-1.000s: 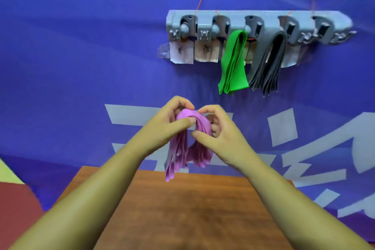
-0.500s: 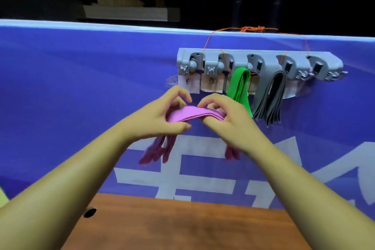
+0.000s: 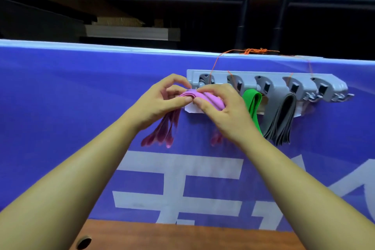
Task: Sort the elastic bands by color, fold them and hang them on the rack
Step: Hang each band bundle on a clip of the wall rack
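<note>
A folded bundle of pink elastic bands (image 3: 205,98) is held up against the left end of the grey hook rack (image 3: 272,81) on the blue banner. My left hand (image 3: 162,101) pinches the bundle's top on the left; my right hand (image 3: 221,111) pinches it on the right. The bundle's loose ends hang down below both hands. Green bands (image 3: 252,105) hang from a middle hook and dark grey bands (image 3: 282,122) from the hook to their right. My hands hide the rack's leftmost hooks.
The blue banner (image 3: 81,107) with white lettering stands upright behind a wooden table (image 3: 182,237), which has a round hole near its left. Orange string (image 3: 255,50) ties the rack to the banner's top edge. Paper labels hang under the rack. Dark railings stand beyond.
Both hands have lifted the pink bundle up and to the right, from above the table to the rack's left end. The view has tilted upward.
</note>
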Demonstrator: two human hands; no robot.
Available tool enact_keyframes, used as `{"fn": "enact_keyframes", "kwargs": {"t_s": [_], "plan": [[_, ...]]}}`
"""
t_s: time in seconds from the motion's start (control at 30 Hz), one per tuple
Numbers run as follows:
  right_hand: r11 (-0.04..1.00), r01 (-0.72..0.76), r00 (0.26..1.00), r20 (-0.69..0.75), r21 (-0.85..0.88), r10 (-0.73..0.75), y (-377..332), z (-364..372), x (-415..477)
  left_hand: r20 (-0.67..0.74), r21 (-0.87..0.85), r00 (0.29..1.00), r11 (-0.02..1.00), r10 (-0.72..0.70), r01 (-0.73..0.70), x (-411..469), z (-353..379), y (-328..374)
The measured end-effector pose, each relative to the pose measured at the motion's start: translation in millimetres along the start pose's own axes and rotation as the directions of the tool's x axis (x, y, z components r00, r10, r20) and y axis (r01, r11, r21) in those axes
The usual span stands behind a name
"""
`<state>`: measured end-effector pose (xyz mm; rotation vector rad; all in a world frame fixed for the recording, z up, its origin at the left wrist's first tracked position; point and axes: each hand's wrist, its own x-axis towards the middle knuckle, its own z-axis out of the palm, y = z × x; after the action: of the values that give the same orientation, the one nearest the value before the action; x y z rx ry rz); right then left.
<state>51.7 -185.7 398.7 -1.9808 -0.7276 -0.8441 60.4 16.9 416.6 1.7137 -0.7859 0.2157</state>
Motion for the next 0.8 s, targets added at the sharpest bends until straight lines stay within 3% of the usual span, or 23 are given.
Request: {"fn": "enact_keyframes", "kwargs": {"t_s": [0.23, 0.37, 0.57, 0.8], "plan": [[0.997, -0.049, 0.986, -0.159, -0.063, 0.038, 7, 27, 27, -0.059, 0.089, 0.998, 0.996, 0.028, -0.023, 34, -11, -12], [0.983, -0.1, 0.987, -0.141, -0.155, 0.078, 24, 44, 29, -0.082, 0.106, 0.995, 0.993, 0.054, -0.045, 41, -11, -36], [0.982, -0.101, 0.994, -0.059, -0.159, 0.093, 34, 49, 15, -0.113, 0.173, 0.986, 0.979, 0.126, -0.105, 44, -9, -51], [0.959, -0.045, 0.97, -0.24, -0.279, -0.025, 38, 56, 22, -0.076, 0.381, 0.962, 0.9, 0.26, -0.213, 45, -23, -59]]}}
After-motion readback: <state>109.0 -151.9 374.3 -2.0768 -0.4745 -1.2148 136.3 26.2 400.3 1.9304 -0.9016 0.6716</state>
